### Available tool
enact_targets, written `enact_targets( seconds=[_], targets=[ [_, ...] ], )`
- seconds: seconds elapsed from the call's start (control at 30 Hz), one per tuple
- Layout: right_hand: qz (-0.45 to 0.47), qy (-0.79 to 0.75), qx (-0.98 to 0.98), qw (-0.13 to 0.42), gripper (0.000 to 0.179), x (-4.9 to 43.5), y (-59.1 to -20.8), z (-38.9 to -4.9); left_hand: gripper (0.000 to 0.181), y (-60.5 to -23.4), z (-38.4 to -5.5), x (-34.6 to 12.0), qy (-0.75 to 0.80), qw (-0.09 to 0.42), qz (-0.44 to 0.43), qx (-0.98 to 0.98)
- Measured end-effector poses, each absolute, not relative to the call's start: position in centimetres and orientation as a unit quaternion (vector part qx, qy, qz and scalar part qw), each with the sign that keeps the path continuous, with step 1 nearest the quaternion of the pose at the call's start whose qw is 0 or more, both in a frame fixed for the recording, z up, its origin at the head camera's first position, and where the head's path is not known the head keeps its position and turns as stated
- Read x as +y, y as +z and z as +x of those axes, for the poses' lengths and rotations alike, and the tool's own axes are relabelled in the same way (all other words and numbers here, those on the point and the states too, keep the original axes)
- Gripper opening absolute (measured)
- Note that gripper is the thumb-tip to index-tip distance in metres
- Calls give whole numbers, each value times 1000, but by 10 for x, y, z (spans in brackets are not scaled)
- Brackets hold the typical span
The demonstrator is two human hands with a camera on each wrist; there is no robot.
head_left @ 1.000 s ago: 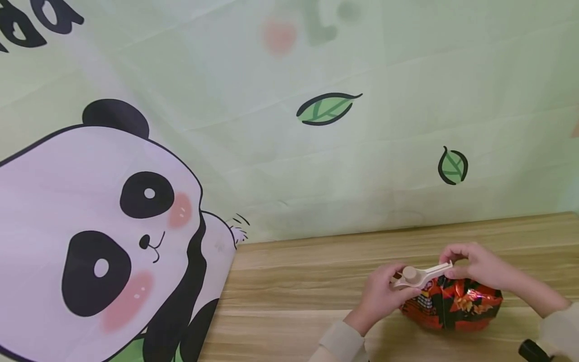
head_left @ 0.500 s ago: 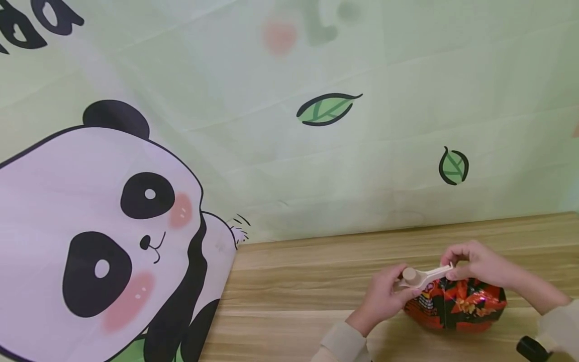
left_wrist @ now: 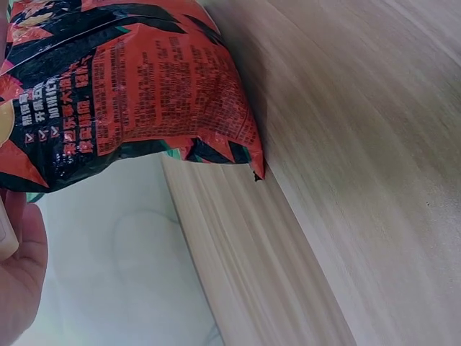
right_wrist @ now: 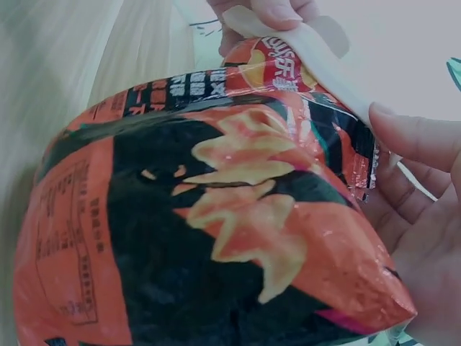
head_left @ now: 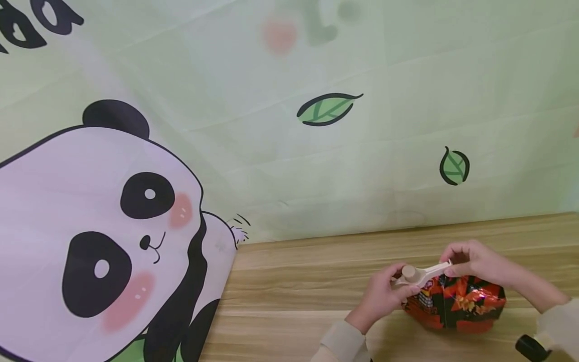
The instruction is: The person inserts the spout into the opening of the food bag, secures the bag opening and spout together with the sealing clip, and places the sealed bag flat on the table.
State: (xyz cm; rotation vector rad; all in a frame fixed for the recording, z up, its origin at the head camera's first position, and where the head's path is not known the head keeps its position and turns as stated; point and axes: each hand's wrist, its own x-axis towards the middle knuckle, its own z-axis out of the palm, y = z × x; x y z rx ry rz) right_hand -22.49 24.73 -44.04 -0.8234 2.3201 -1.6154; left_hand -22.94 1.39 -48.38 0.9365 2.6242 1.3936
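A red and black chip bag (head_left: 457,304) stands plump on the wooden table, its top edge gathered in a pale beige bag clip (head_left: 427,275) with a round cap (head_left: 410,273). My left hand (head_left: 377,296) pinches the clip's capped end between thumb and fingers. At the clip's narrow end, my right hand (head_left: 481,264) pinches with thumb and index finger. Seen from the right wrist, the long bar of the clip (right_wrist: 328,65) lies along the bag's top, and a corner of the bag (right_wrist: 216,216) sticks out under the right thumb. The left wrist view shows the printed side of the bag (left_wrist: 158,79).
The wood-grain table (head_left: 294,296) stretches left of the bag and behind it. A pale green cloth backdrop (head_left: 384,166) with a printed panda (head_left: 172,271) and leaves rises at the table's back and left edges. A black cylinder (head_left: 533,348) sits by the right sleeve.
Both hands keep their grip on the clip's ends. The bag has shifted slightly to the right over the last second, and the clip has tipped a little.
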Motion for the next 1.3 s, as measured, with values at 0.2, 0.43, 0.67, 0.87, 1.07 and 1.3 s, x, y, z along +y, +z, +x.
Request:
enact_targets(
  seconds=[0.2,0.43,0.67,0.87,1.07,1.3],
  targets=[
    [-286,-494,820,32,26,249,-440,-226,39,-487,-233,14,459,8,268,847],
    [-245,-405,880,-44,47,263,-444,-220,42,-490,-234,14,486,28,241,840],
    [-149,-412,899,-26,58,282,-453,-209,51,-498,-234,13,532,51,205,820],
    [-86,-431,894,82,59,289,-464,-201,58,-506,-233,15,610,94,158,771],
    [-31,-439,884,159,65,296,-475,-198,64,-507,-231,15,653,100,138,738],
    [-32,-485,868,103,44,293,-477,-196,62,-519,-233,17,664,114,129,728]
  ],
)
